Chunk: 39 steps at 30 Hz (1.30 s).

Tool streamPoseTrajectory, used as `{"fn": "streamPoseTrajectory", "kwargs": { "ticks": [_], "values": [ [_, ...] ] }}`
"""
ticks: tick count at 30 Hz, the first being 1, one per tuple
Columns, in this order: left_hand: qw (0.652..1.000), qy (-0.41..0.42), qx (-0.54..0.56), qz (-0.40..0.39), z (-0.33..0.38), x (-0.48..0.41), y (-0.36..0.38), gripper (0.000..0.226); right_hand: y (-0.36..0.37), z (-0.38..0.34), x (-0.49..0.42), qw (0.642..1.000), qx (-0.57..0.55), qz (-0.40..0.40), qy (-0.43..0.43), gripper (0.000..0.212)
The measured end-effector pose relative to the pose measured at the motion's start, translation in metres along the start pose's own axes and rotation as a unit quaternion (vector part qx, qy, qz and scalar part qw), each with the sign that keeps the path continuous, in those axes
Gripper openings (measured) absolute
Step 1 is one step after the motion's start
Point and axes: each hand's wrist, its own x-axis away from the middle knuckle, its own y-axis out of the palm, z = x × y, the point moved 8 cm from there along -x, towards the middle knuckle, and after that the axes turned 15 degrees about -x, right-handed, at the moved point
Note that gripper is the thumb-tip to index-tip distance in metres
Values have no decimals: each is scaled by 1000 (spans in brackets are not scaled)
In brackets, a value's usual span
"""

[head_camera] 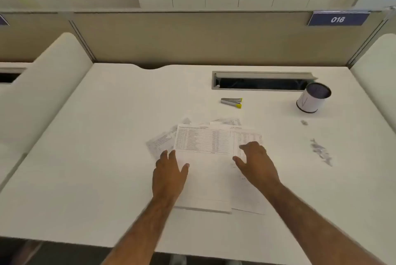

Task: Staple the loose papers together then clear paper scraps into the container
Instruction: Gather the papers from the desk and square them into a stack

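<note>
Several loose printed papers point(203, 142) lie fanned out in the middle of the white desk point(107, 136). My left hand point(169, 174) rests flat on the left edge of the top sheet, fingers apart. Over the right side of the sheets, my right hand point(255, 159) has its fingers spread and holds nothing. A grey stapler with yellow tips point(231, 102) lies beyond the papers. At the back right stands a white cylindrical container point(312, 98), tilted, with a dark inside. Paper scraps point(321, 151) lie on the desk at the right, with a small one point(304, 122) nearer the container.
An open cable slot point(261, 81) runs along the back of the desk. Beige partition panels close off the back and sides, with a blue "016" label point(338, 19) at upper right. The desk's front edge is near my forearms.
</note>
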Motion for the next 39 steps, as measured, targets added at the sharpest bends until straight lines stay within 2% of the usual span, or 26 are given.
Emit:
{"fn": "streamPoseTrajectory", "kwargs": {
  "ticks": [5,9,13,24,29,39],
  "values": [
    [998,-41,-35,-32,-2,-2,25,80,46,19,7,993,-13,-89,73,54],
    [995,-52,-79,-23,4,-5,25,91,55,21,4,992,-11,-98,76,45],
    [996,-60,-66,-28,10,-11,23,93,58,23,3,994,-21,-89,67,45],
    [994,-86,-5,-64,10,-10,25,93,60,27,7,995,-33,-76,51,51],
    [989,-110,68,-76,0,-14,30,98,61,27,8,996,-35,-72,48,52],
    [968,-156,190,-42,-14,-21,25,90,61,28,7,996,-35,-65,50,52]
  ]
}}
